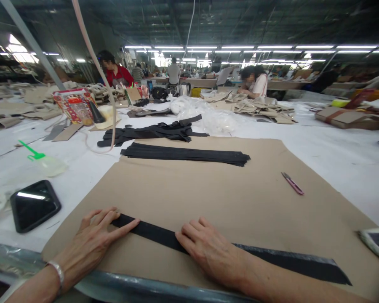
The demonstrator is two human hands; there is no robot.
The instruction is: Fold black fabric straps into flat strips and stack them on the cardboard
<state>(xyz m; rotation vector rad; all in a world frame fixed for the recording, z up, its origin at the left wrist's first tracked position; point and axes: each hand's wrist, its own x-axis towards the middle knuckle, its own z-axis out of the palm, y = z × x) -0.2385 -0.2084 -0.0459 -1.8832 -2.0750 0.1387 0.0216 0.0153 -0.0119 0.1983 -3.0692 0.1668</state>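
Note:
A long black fabric strip (pixel 158 233) lies across the near part of a brown paper sheet (pixel 208 189). My left hand (pixel 93 237) rests flat on the strip's left end, fingers stretched out. My right hand (pixel 208 248) lies flat on the strip's middle, fingers together and extended. The strip runs on to the right under my right forearm to a pointed end (pixel 334 271). Farther away on the paper sits a neat stack of black strips (pixel 185 153), with a looser pile of black fabric pieces (pixel 154 132) behind it.
A pink thread snipper (pixel 292 183) lies on the paper at right. A dark phone (pixel 34 205) and a green-capped bottle (pixel 46 162) are at left. A tablet corner (pixel 377 244) shows at the right edge. Other people work at tables behind, among cardboard pieces and plastic wrap (pixel 205 111).

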